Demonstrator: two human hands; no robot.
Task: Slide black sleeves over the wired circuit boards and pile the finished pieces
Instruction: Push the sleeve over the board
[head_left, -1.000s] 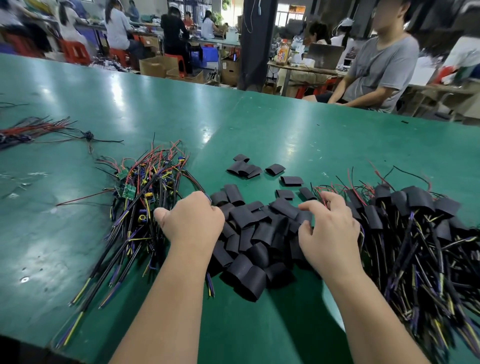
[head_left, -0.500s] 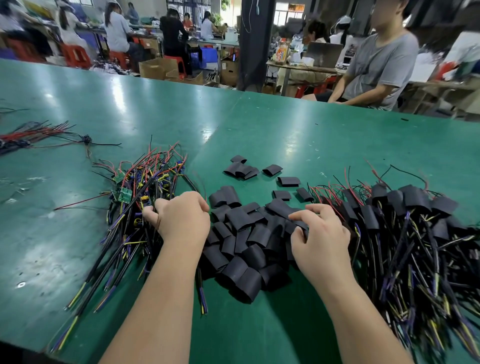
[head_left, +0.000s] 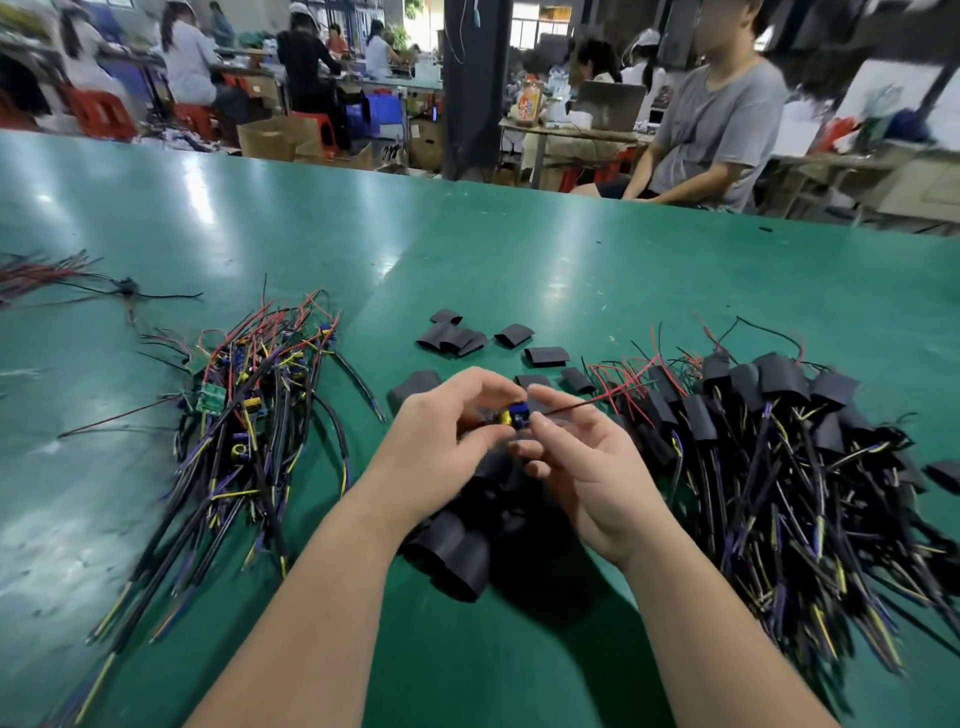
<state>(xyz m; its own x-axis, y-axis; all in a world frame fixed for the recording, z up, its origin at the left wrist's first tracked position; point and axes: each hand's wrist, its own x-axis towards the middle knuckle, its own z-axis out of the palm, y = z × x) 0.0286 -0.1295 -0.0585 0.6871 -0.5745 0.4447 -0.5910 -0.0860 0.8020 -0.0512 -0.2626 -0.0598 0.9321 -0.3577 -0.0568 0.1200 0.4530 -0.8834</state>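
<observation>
Nearest the camera, a heap of black sleeves (head_left: 457, 551) lies on the green table (head_left: 519, 665), partly hidden under both wrists. Just above it the left hand (head_left: 441, 436) has its fingers curled round a wired circuit board (head_left: 515, 415) with blue and yellow parts, held clear of the table between the two hands. The right hand (head_left: 587, 467) is turned palm up with its fingers bent. Its thumb and forefinger seem to pinch the board's right end, though blur makes this uncertain. A red wire (head_left: 597, 400) runs rightward from there.

To the left lies the heap of unsleeved boards (head_left: 249, 415), and to the right the pile of finished pieces (head_left: 779, 441). Farther out lie a few loose sleeves (head_left: 457, 335). Beyond the table's edge sits a person in a grey shirt (head_left: 722, 124).
</observation>
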